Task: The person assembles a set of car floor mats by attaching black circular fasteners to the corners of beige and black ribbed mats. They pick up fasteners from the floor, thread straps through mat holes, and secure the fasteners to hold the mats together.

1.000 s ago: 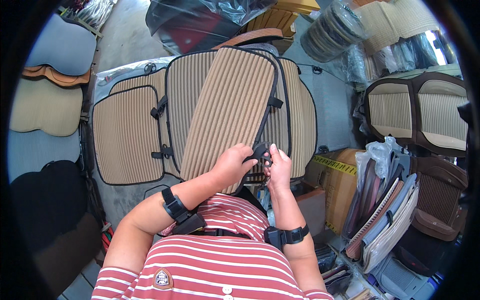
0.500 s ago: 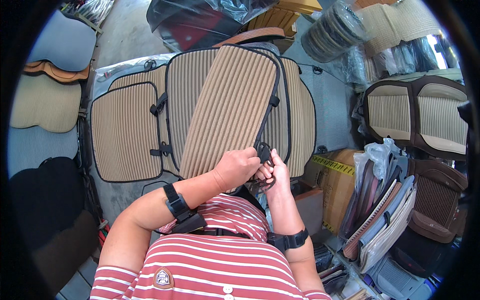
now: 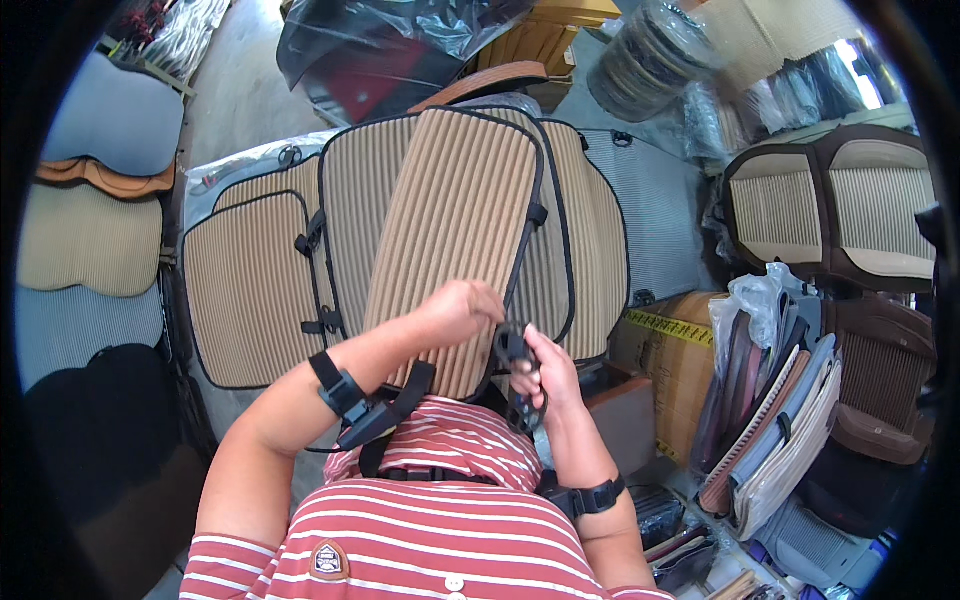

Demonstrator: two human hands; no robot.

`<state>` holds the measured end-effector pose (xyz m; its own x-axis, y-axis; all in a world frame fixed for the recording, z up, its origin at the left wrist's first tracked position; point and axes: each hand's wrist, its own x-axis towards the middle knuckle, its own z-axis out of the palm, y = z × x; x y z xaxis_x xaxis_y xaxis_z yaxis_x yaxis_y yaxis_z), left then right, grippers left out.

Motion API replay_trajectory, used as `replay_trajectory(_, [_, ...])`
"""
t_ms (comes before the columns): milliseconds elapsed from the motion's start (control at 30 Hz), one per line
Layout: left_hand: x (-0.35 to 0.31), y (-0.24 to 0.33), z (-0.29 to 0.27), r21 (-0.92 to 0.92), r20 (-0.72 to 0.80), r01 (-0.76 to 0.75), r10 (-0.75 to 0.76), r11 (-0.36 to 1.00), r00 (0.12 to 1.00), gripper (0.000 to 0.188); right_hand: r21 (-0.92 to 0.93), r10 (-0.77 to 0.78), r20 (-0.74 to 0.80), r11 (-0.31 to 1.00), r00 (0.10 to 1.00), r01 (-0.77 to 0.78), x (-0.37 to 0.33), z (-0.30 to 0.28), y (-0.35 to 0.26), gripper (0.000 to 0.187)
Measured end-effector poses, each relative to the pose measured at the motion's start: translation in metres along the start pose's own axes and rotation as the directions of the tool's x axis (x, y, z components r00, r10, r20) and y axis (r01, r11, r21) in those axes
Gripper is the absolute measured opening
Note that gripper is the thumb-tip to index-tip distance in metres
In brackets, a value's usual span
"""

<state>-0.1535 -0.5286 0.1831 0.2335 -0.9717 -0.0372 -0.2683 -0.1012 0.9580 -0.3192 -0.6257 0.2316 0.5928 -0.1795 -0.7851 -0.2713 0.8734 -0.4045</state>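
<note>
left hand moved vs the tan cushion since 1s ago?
Yes. The left hand has shifted slightly up and left, away from the right hand and black strap, further onto the tan cushion.

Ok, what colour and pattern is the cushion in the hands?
Beige cushion with fine ribbed stripes, black edging; head view.

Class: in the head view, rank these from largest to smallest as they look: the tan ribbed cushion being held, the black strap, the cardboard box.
1. Tan ribbed cushion
2. Cardboard box
3. Black strap
The box is partly hidden.
</note>
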Motion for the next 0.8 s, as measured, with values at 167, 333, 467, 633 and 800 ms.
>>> replay_trajectory(167, [0.064,0.009,-0.017,0.607,-0.21,-0.017,0.181,0.795,0.961,0.024,-0.537,-0.022,0.089,0.841,0.996,0.067,-0.015,-0.028,0.001,0.028])
replay_trajectory(333, [0.132,0.009,-0.01,0.882,0.032,-0.211,0.393,0.421,0.919,0.02,-0.699,-0.22,0.309,0.608,0.925,0.378,-0.006,-0.037,0.017,0.03])
replay_trajectory(467, [0.15,0.013,-0.007,0.907,0.242,-0.271,0.128,0.323,0.962,0.019,-0.737,-0.14,0.204,0.629,0.969,0.246,-0.011,-0.041,0.012,0.032])
replay_trajectory(633, [0.157,0.03,-0.007,0.926,0.311,-0.282,-0.085,0.25,0.947,0.019,-0.628,-0.137,0.2,0.743,0.97,0.234,-0.02,-0.039,0.013,0.023])
replay_trajectory(800, [0.136,0.035,-0.031,0.839,0.171,-0.167,0.04,0.517,0.984,0.017,-0.393,-0.092,0.074,0.912,0.993,0.114,-0.016,-0.046,0.015,0.026])
